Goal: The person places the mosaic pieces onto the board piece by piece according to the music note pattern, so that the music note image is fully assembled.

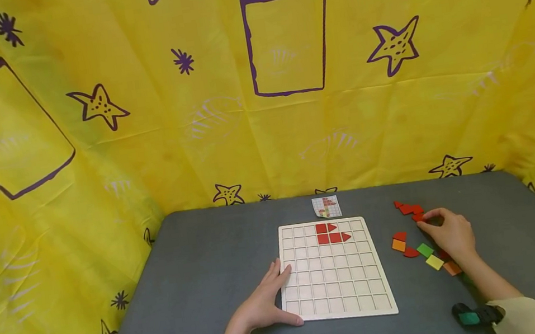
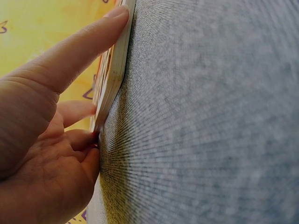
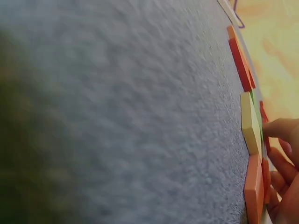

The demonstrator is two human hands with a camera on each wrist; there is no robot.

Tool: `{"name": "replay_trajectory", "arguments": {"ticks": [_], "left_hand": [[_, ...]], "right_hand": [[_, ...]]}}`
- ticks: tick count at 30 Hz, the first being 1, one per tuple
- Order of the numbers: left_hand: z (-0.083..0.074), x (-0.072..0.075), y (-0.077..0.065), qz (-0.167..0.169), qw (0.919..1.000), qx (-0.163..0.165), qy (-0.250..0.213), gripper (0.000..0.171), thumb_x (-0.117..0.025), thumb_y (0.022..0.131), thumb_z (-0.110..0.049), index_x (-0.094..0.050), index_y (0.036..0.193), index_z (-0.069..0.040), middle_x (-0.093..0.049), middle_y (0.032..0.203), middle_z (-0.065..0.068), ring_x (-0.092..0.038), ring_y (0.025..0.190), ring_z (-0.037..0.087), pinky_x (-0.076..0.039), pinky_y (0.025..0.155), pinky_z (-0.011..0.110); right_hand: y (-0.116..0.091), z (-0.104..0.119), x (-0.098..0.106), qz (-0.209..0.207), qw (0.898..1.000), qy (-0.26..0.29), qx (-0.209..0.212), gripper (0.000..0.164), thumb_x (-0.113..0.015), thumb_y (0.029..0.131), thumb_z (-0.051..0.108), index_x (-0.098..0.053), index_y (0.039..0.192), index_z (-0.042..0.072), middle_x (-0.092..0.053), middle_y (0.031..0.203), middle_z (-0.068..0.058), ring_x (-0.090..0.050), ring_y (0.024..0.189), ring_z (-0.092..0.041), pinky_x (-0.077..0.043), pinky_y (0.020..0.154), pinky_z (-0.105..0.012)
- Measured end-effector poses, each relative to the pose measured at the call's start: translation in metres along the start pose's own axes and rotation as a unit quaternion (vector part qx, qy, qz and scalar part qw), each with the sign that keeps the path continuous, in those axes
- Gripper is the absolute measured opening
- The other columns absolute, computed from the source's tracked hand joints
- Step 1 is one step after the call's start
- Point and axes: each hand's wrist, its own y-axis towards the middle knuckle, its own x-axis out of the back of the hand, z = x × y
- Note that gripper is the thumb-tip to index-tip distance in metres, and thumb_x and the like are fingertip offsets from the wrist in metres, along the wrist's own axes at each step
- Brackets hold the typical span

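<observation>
A pale wooden grid board (image 1: pixel 335 279) lies flat on the table. My left hand (image 1: pixel 265 301) rests at its left edge, thumb stretched along the near corner; in the left wrist view the straight thumb (image 2: pixel 79 51) touches the board's rim (image 2: pixel 114 74). Several red squares and triangles (image 1: pixel 329 238) form two rows near the board's top. To the right, my right hand (image 1: pixel 451 234) pinches a small red tile (image 1: pixel 418 217) between thumb and finger, beside other red tiles (image 1: pixel 406 209). In the right wrist view the fingertips meet a red tile (image 3: pixel 263 112), partly hidden.
Loose tiles lie right of the board: an orange square (image 1: pixel 399 245), a green square (image 1: pixel 424 250), a yellow square (image 1: pixel 434 263) and an orange tile (image 1: pixel 452 268) by the right forearm. A printed pattern card (image 1: pixel 326 207) lies behind the board. Yellow cloth (image 1: pixel 223 139) hangs behind the table.
</observation>
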Motion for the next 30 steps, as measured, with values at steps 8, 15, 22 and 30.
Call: {"name": "replay_trajectory", "arguments": {"ticks": [8, 15, 22, 30], "left_hand": [[0.002, 0.0, 0.0, 0.0, 1.0, -0.006, -0.002, 0.112, -0.087, 0.062, -0.044, -0.026, 0.151, -0.013, -0.005, 0.16, 0.012, -0.004, 0.148, 0.03, -0.019, 0.11, 0.059], [0.002, 0.0, 0.001, 0.001, 1.0, -0.007, -0.002, 0.112, -0.086, 0.062, -0.044, -0.026, 0.151, -0.013, -0.005, 0.16, 0.012, -0.004, 0.148, 0.03, -0.019, 0.11, 0.059], [0.002, -0.001, 0.002, 0.001, 1.0, -0.008, -0.002, 0.112, -0.086, 0.062, -0.044, -0.026, 0.151, -0.013, -0.005, 0.16, 0.012, -0.003, 0.148, 0.03, -0.019, 0.111, 0.059], [0.001, -0.001, 0.001, -0.001, 0.9999, -0.008, -0.005, 0.112, -0.087, 0.062, -0.043, -0.026, 0.151, -0.013, -0.005, 0.16, 0.012, -0.003, 0.148, 0.03, -0.019, 0.111, 0.059]], "right_hand": [[-0.008, 0.017, -0.007, 0.013, 0.999, 0.036, -0.002, 0.037, -0.069, 0.085, 0.037, -0.066, 0.105, 0.006, -0.067, 0.094, -0.019, -0.055, 0.082, -0.029, -0.034, 0.066, -0.035], [-0.016, 0.045, -0.014, 0.029, 0.997, 0.067, -0.01, 0.039, -0.074, 0.08, 0.039, -0.067, 0.106, 0.01, -0.068, 0.098, -0.016, -0.058, 0.087, -0.028, -0.04, 0.067, -0.033], [-0.026, 0.068, -0.03, 0.076, 0.991, 0.104, -0.025, 0.044, -0.073, 0.08, 0.045, -0.066, 0.111, 0.014, -0.067, 0.101, -0.009, -0.054, 0.082, -0.015, -0.042, 0.064, -0.024], [-0.037, 0.094, -0.054, 0.128, 0.979, 0.157, -0.006, 0.034, -0.077, 0.078, 0.032, -0.068, 0.107, 0.015, -0.065, 0.092, -0.005, -0.053, 0.076, -0.016, -0.042, 0.063, -0.023]]}}
